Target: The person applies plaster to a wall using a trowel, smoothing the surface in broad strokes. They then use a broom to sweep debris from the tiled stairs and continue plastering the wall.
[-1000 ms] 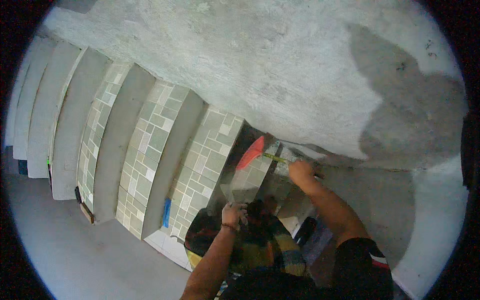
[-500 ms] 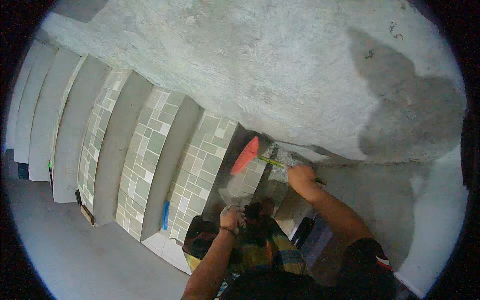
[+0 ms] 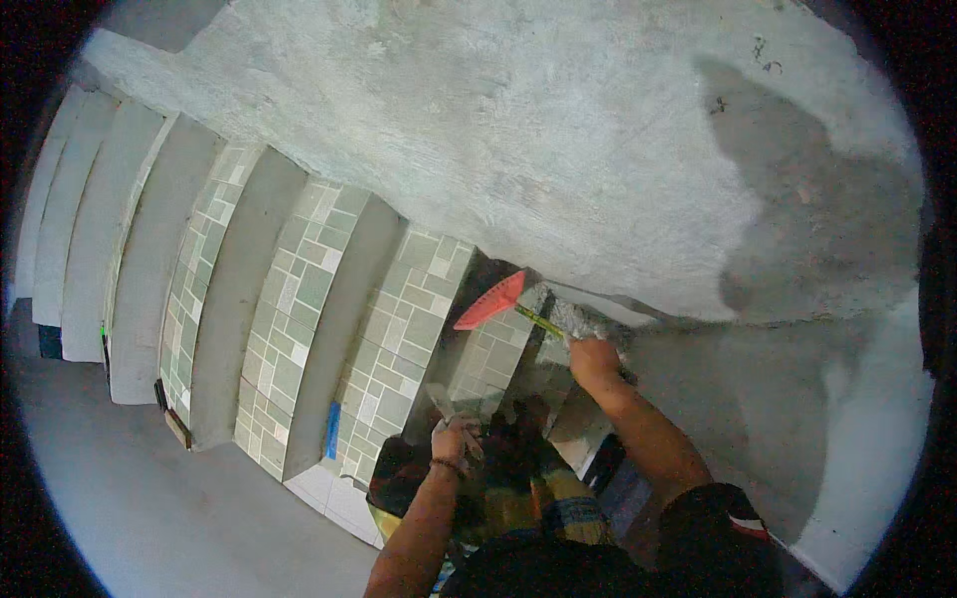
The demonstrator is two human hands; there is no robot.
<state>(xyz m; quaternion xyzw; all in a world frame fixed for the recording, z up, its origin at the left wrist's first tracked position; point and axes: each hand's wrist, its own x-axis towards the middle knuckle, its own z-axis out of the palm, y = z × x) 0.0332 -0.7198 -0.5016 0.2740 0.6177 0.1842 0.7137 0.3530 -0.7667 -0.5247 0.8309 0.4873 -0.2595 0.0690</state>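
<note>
My right hand (image 3: 595,365) is closed round the yellow-green handle of a stick tool with a red fan-shaped head (image 3: 491,302). That head is over the tiled step at the wall side, tilted, its wide edge toward the lower left. I cannot tell whether it touches the tile. Lower down, my left hand (image 3: 456,439) is closed on what looks like a scraper (image 3: 441,401), its pale flat blade sticking out past the fingers. The left hand is over the near step, close to my knees, and its fingers are partly blurred.
Several tiled steps (image 3: 384,339) with grey risers run off to the left. A rough plastered wall (image 3: 558,149) borders them, with my shadow on its right part. A blue strip (image 3: 332,431) is on a riser's lower end. Dark items (image 3: 171,414) lie at the stair's open side.
The red head has tilted flatter and its lower end has shifted left. My right hand has moved slightly left. The left hand's pale blade now stands out more clearly.
</note>
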